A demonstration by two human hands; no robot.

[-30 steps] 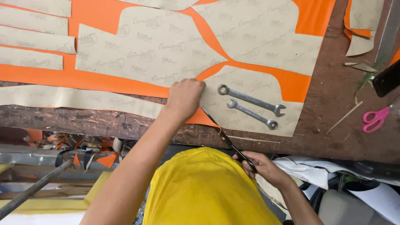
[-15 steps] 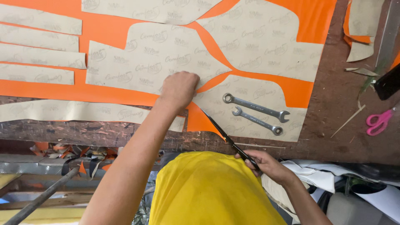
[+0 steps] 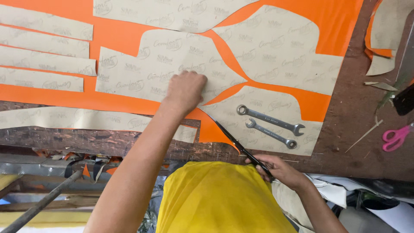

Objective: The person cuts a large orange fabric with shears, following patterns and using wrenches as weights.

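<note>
An orange sheet (image 3: 114, 36) lies on a brown worktable (image 3: 358, 125), covered with several beige paper pattern pieces (image 3: 172, 69). My left hand (image 3: 186, 89) presses knuckles-down on one pattern piece near the sheet's front edge. My right hand (image 3: 280, 169) grips long black scissors (image 3: 235, 142) at the table's edge. Their blades point up-left into the orange sheet, between two pattern pieces. Two steel spanners (image 3: 270, 121) rest on the pattern piece to the right of the blades.
Pink-handled scissors (image 3: 395, 137) lie at the far right of the table, near a thin stick (image 3: 364, 135) and paper offcuts (image 3: 379, 64). Scraps and a metal bar (image 3: 41, 203) sit below the table's front edge. My yellow shirt (image 3: 220, 200) fills the lower middle.
My left hand has slid up and away from the table edge on the pattern piece. The scissors have advanced further into the orange sheet. The view has drifted a little.
</note>
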